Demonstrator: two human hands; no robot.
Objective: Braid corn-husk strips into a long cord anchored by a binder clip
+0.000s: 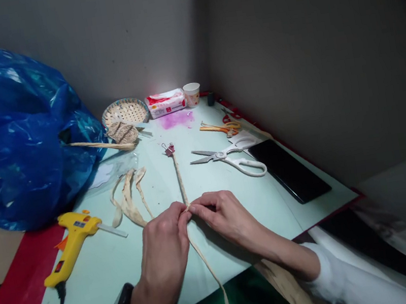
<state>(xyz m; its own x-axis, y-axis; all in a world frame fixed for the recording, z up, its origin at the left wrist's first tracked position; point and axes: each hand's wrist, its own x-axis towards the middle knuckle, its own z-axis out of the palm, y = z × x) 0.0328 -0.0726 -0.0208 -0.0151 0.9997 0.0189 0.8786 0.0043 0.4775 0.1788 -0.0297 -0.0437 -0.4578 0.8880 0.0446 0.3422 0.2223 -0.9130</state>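
Note:
A narrow braided cord of pale dried plant fibre runs toward me from a dark red binder clip at its far end. At its near end, my left hand and my right hand meet, fingertips pinched on the strands. One loose fibre strand trails from beneath my fingers over the table's front edge. Beside my left hand lie several dried fibre strips, one reaching to the hand. The exact crossing of the strands is hidden by my fingers.
White-handled scissors lie open to the right, next to a black phone. A yellow glue gun and a blue plastic bag occupy the left. Behind stand a woven basket, a tissue pack and a paper cup.

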